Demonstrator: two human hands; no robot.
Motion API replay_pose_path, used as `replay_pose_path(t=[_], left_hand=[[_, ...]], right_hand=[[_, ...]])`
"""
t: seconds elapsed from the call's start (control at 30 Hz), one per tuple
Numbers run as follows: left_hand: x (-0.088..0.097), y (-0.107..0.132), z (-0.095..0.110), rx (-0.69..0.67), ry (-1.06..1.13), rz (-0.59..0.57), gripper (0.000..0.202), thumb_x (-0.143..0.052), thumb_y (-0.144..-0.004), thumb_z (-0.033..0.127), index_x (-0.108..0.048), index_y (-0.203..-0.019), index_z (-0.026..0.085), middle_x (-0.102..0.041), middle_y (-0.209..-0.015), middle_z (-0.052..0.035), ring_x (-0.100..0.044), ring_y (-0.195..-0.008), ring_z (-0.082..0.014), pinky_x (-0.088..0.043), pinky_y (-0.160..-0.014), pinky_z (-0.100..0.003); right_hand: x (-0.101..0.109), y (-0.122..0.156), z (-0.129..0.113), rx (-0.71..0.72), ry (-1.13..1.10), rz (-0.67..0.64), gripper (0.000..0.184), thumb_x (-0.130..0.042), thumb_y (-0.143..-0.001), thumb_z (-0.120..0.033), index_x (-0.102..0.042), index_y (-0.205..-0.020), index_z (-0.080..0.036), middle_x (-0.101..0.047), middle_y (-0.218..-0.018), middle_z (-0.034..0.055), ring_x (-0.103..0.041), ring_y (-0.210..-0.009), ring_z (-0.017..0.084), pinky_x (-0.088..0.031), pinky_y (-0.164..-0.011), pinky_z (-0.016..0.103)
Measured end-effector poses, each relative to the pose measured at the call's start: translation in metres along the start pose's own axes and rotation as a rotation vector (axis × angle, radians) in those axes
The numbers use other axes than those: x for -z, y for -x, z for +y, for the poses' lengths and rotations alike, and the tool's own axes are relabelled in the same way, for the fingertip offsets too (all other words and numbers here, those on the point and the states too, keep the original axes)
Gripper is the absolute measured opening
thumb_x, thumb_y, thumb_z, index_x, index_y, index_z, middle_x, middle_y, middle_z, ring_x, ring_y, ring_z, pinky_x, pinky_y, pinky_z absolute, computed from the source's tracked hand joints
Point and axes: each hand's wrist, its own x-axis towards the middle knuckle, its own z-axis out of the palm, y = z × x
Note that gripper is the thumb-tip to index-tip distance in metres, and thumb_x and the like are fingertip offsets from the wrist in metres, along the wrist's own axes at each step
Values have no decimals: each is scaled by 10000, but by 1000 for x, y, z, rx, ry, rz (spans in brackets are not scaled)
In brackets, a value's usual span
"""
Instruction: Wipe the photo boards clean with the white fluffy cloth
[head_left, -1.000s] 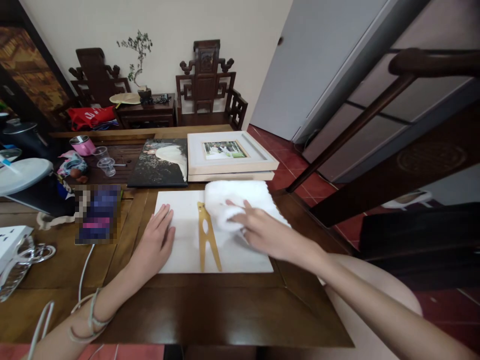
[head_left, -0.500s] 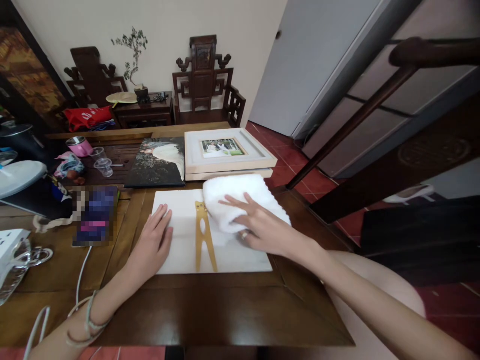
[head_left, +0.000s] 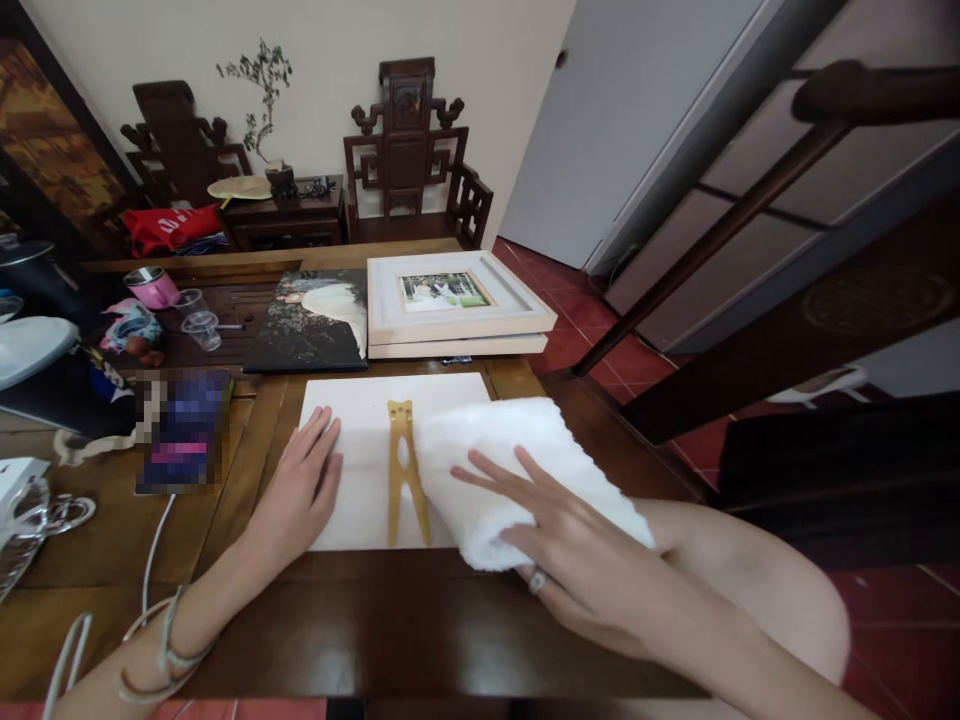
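Note:
A white rectangular board [head_left: 360, 480] lies flat on the wooden table, with a gold A-shaped stand leg [head_left: 406, 470] against its middle. My left hand [head_left: 304, 480] rests on the board's left edge, fingers stretched out and holding nothing. On the right side of the board, my right hand [head_left: 555, 535] holds a folded white towel [head_left: 487, 440], its fingers spread over the top and the thumb side tucked into a fold. The towel covers the board's lower right part and hangs over its edge. A ring shows on my right hand.
Behind the board lie stacked picture frames [head_left: 382, 325] and a dark photo panel [head_left: 300, 335]. Leftward are a blurred-out purple item [head_left: 184, 430], a white cable [head_left: 156, 550], plastic cups [head_left: 201, 328], a pink mug [head_left: 154, 288] and a dark pot [head_left: 52, 385]. A wooden chair arm [head_left: 712, 240] rises at right.
My right hand has drawn the towel down and to the right over the board, uncovering its upper right corner. My left hand stays on the board's left edge.

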Motion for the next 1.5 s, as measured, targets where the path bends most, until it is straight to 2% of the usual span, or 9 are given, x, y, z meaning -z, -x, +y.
replay_pose_path(t=[0.2, 0.37, 0.47, 0.57, 0.83, 1.1, 1.23, 1.33, 1.5], left_hand=[[1, 0, 0, -7, 13, 4, 459, -341, -976, 324, -463, -1366, 113, -380, -1501, -157, -287, -1422, -263, -243, -1163, -501], [1, 1, -1, -9, 22, 7, 459, -343, -976, 320, -463, -1368, 112, -376, -1503, -159, -288, -1422, -262, -242, -1163, -502], [2, 1, 0, -4, 31, 3, 461, -343, -976, 321, -464, -1369, 112, -372, -1505, -160, -282, -1423, -272, -240, -1164, -504], [2, 1, 1, -1, 34, 2, 461, -344, -975, 325, -467, -1367, 115, -377, -1503, -158, -289, -1420, -274, -243, -1165, -497], [1, -1, 2, -10, 5, 2, 446, -341, -977, 314, -462, -1362, 123, -385, -1499, -156, -289, -1421, -265, -249, -1158, -513], [3, 0, 2, -2, 0, -5, 461, -337, -976, 323, -462, -1362, 102, -378, -1501, -160, -281, -1425, -257, -240, -1167, -489], [3, 0, 2, -13, 4, 0, 467, -341, -977, 320, -462, -1362, 85, -377, -1500, -169, -284, -1424, -257, -241, -1169, -479], [3, 1, 2, -18, 3, 7, 471, -337, -979, 318, -461, -1362, 73, -379, -1497, -174, -285, -1424, -255, -245, -1168, -479], [1, 1, 1, -13, 2, 11, 456, -335, -980, 314, -458, -1365, 104, -383, -1497, -165, -286, -1424, -255, -248, -1162, -494]], right_hand=[[16, -39, 31, -63, 21, 7, 321, -419, -780, -46, -634, -979, -175, -659, -1170, 154, -460, -1299, 308, -376, -1049, 571], [24, -78, 59, -86, 30, 19, 292, -415, -822, -56, -622, -985, -181, -682, -843, 71, -661, -859, 248, -509, -839, 424], [17, -78, 59, -78, 29, 34, 301, -409, -828, -48, -629, -1009, -142, -696, -1002, 135, -618, -1075, 295, -457, -946, 505], [1, -57, 41, -51, 64, 68, 283, -450, -786, -41, -668, -957, -100, -512, -1374, 227, -329, -1373, 373, -259, -1070, 662], [-27, 21, -24, 83, 81, 190, 164, -559, -630, -41, -628, -567, -176, -381, -1495, 159, -204, -1406, 410, -159, -1103, 700], [-14, -27, 20, 35, 158, 109, 218, -587, -886, -273, -741, -788, -153, -386, -1482, 184, -265, -1391, 387, -234, -1087, 672], [-10, -55, 43, 19, 225, 107, 240, -538, -923, -260, -736, -946, -126, -378, -1481, 201, -243, -1397, 387, -251, -1077, 671], [-14, -50, 36, 20, 231, 131, 231, -557, -912, -248, -745, -880, -117, -375, -1480, 207, -235, -1393, 407, -224, -1080, 684], [-27, -5, -8, 69, 140, 199, 240, -610, -869, -226, -715, -666, -153, -404, -1470, 182, -251, -1380, 427, -223, -1073, 708]])
